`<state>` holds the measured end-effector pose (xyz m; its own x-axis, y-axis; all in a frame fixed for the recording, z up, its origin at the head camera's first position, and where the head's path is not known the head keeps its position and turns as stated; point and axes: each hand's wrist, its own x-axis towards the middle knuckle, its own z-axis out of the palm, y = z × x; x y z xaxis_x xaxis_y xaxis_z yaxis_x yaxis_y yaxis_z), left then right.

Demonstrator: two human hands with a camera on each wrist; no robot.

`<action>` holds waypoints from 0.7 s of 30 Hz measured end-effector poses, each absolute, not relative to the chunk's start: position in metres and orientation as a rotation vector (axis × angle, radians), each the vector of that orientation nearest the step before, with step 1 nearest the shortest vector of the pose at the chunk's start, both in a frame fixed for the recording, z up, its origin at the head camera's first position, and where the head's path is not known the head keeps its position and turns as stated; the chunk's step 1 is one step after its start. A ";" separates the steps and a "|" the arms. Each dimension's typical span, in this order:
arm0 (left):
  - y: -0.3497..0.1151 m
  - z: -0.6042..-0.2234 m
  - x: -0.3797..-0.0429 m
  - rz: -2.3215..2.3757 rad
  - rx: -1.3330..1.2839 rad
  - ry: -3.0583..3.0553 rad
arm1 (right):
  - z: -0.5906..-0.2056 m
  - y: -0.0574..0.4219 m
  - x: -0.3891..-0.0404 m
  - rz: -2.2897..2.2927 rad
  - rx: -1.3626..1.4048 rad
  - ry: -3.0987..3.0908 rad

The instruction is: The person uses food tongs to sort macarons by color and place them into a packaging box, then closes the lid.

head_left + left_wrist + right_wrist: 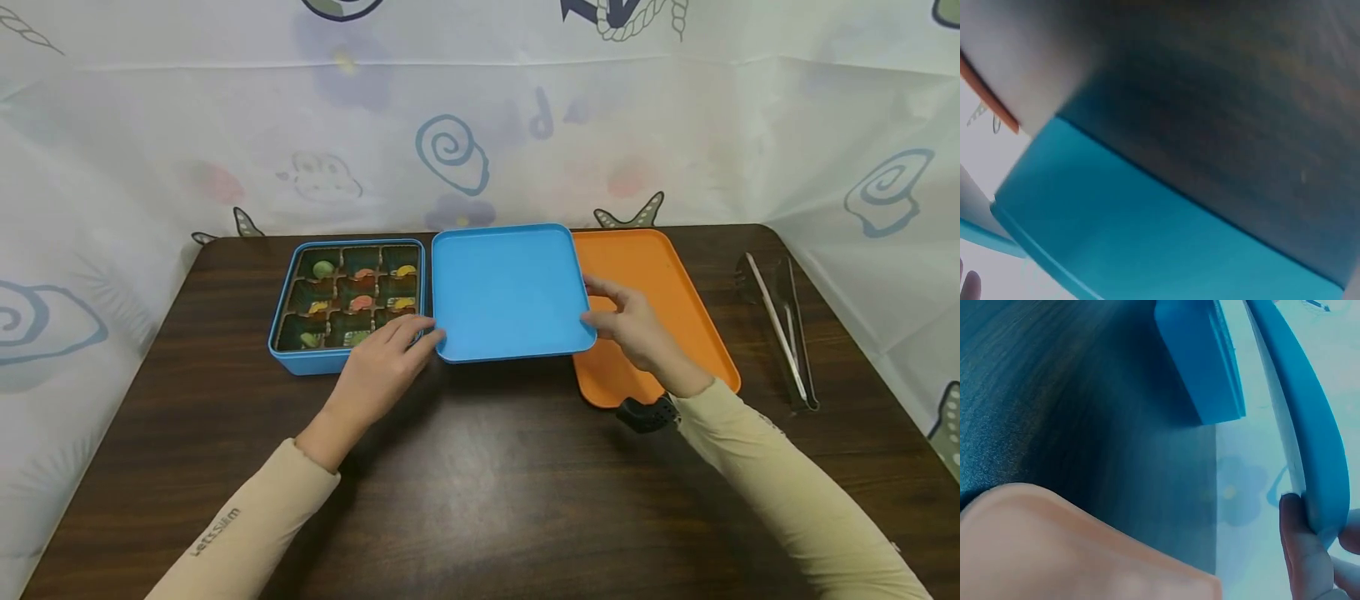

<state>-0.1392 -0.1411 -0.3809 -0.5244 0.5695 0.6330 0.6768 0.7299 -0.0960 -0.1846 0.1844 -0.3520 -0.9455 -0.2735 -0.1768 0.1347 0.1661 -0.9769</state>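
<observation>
My right hand [637,329] pinches the right edge of a flat blue lid [513,292], fingers and thumb on opposite faces, as the right wrist view shows. The lid is held up off the table, over the left part of an orange tray. To its left stands an uncovered blue box [307,362] with a dark divided insert holding small green, pink and yellow pieces. My left hand [386,367] is at the box's front right corner, its extended fingertips right at the lid's left edge. Only fingertips [970,287] of it show in the left wrist view.
The orange tray [675,308] lies on the dark wooden table [480,500], partly behind the lid and right hand. Metal tongs [787,333] lie farther right. A white printed cloth [525,142] hangs behind the table and along its sides.
</observation>
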 end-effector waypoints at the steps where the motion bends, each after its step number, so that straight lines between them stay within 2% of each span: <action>1: -0.143 -0.380 -0.140 -0.221 -0.931 -2.262 | -0.351 0.185 -0.184 -1.843 -0.146 2.125; 15: -0.148 -0.372 -0.139 -0.477 -0.831 -2.095 | -0.342 0.185 -0.178 -1.814 -0.341 2.062; 21: -0.147 -0.367 -0.138 -0.555 -0.780 -2.076 | -0.352 0.184 -0.179 -1.777 -0.317 2.163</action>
